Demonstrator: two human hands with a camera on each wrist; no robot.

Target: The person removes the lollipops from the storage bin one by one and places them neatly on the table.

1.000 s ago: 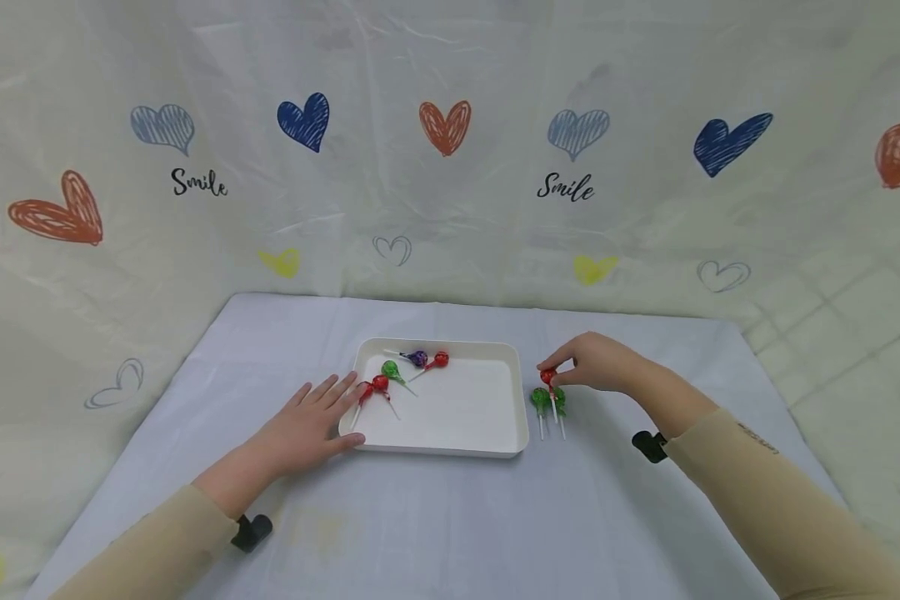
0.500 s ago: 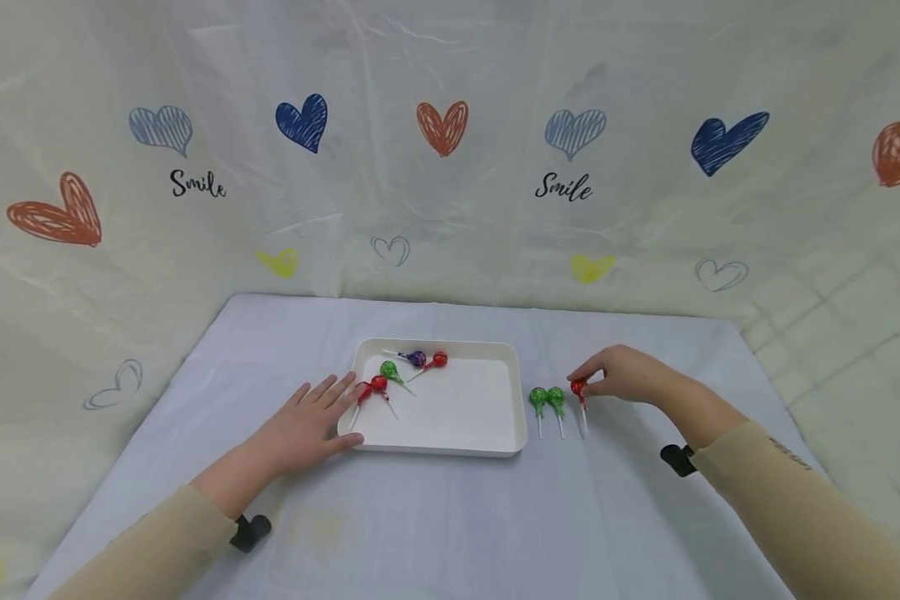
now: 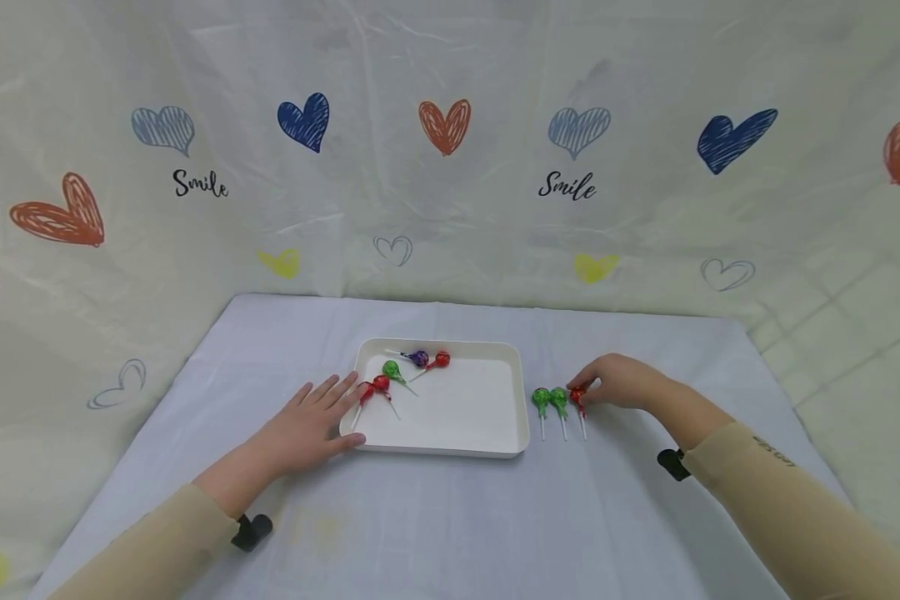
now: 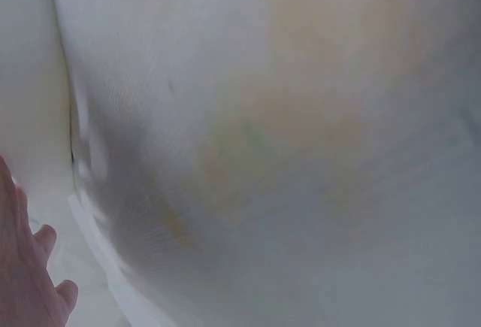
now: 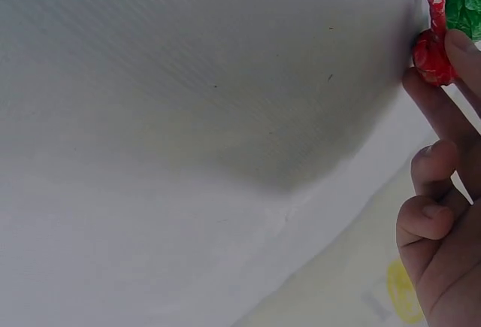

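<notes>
A red lollipop (image 3: pixel 577 396) lies on the cloth right of the tray, its stick toward the person. My right hand (image 3: pixel 621 382) pinches its wrapped head between thumb and fingertips; the right wrist view shows the red lollipop (image 5: pixel 433 58) in that pinch. Close on its left, two green lollipops (image 3: pixel 558 397) lie side by side. My left hand (image 3: pixel 307 427), fingers spread and straight, rests on the left edge of the white tray (image 3: pixel 457 452). Inside the tray are a purple lollipop (image 3: pixel 418 358), a green one and several red ones; the fingers partly cover one.
A white cloth (image 3: pixel 435 525) with a faint yellowish stain covers the table. Behind it hangs a pale sheet (image 3: pixel 487 217) printed with hearts and "Smile". Dark wrist cameras show at both cuffs.
The right hand has carried the red lollipop from above the green ones to their right side and lowered it to the cloth beside them. The left hand has stayed on the tray.
</notes>
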